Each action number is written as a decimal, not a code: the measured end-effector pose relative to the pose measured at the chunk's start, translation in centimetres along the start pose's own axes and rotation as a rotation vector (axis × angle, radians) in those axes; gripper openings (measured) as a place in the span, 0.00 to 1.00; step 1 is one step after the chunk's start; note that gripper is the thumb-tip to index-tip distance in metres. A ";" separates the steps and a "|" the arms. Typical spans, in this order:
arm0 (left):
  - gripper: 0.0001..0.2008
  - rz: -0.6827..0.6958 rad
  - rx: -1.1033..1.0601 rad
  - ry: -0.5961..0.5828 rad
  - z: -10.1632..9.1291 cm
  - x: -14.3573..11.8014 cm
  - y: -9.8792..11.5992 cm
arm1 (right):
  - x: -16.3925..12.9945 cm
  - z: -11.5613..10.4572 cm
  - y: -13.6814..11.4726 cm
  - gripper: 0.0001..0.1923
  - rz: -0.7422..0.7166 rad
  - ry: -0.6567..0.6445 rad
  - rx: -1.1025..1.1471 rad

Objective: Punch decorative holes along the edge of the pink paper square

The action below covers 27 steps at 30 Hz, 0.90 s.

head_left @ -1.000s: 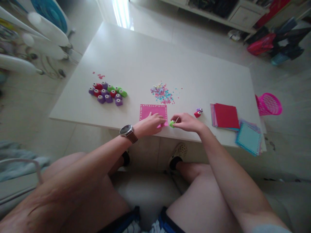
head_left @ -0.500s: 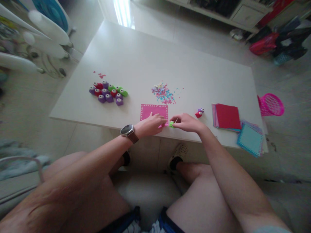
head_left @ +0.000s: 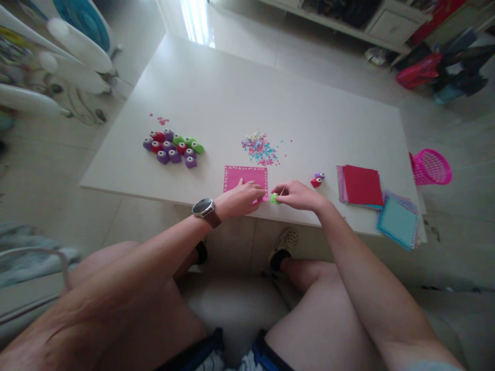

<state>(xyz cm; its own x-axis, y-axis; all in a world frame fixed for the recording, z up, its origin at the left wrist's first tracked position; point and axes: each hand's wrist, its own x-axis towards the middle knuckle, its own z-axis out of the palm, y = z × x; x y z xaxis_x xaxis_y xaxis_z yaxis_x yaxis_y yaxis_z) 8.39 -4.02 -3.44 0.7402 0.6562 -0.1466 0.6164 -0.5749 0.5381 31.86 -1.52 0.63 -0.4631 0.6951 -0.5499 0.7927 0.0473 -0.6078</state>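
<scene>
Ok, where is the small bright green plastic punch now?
In the head view, the green punch is in the grip of the right hand, just right of the pink bordered paper card, towards the near edge of the white table.

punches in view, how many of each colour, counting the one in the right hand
Purple punches: 8
Red punches: 4
Green punches, counting the one in the right hand: 4
Total: 16
</scene>
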 end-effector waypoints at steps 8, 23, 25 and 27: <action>0.10 0.013 -0.012 0.022 0.2 0.0 -0.1 | 0.1 0.0 0.0 0.08 -0.003 -0.006 0.013; 0.09 0.008 0.006 0.004 0.3 0.1 -0.2 | 0.1 0.1 0.0 0.10 -0.003 -0.005 -0.021; 0.09 0.008 0.001 0.005 0.3 0.1 -0.2 | 0.0 0.1 0.1 0.10 0.003 -0.012 -0.026; 0.10 0.007 -0.002 0.005 0.2 0.1 -0.2 | 0.1 0.1 0.1 0.09 0.007 -0.008 -0.031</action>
<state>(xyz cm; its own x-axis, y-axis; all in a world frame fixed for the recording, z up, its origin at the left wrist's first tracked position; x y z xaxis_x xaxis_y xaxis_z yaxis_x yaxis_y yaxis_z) 8.40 -4.01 -3.74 0.7433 0.6545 -0.1387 0.6104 -0.5785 0.5411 31.89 -1.51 0.47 -0.4607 0.6896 -0.5587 0.8077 0.0647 -0.5860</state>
